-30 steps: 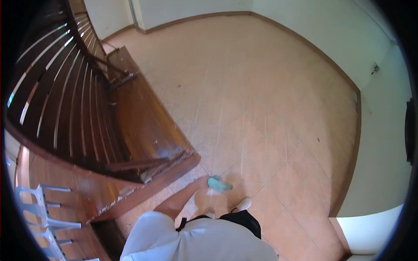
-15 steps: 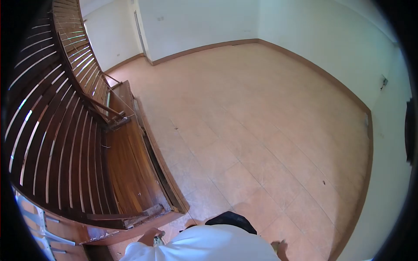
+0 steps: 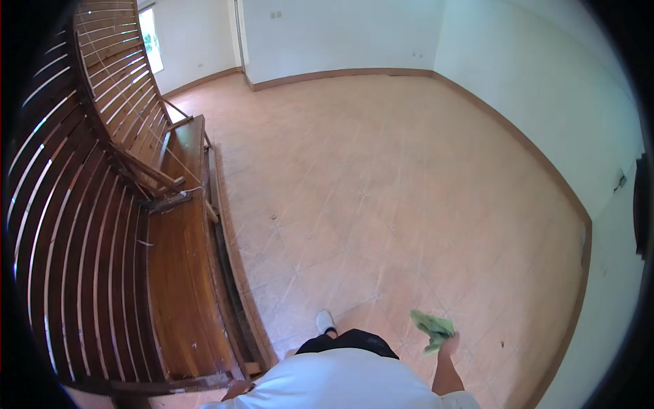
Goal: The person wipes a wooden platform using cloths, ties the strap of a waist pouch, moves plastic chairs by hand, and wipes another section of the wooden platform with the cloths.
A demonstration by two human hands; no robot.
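In my right hand (image 3: 449, 342) is a crumpled green cloth (image 3: 432, 328). My fingers close on one end, and the rest hangs out to the left over the tiled floor (image 3: 368, 225). My left hand (image 3: 238, 389) shows only in part at the bottom edge, beside my white shirt. Its fingers are hidden, and it is nearest to the end of the brown wooden bench (image 3: 187, 293). One white shoe (image 3: 325, 320) shows on the tiles ahead of my dark shorts.
A tall slatted wooden back (image 3: 75, 252) rises along the bench on the left. Thin braces (image 3: 157, 174) join it to the seat. White walls (image 3: 340, 34) with a brown skirting surround the floor. A socket with loose wires (image 3: 619, 180) is on the right wall. Small dark debris (image 3: 503, 344) lies on the tiles.
My right hand has swung forward, bringing the green cloth into full view. My body has moved ahead along the bench, and a white shoe has come into sight. My left hand is lower in view.
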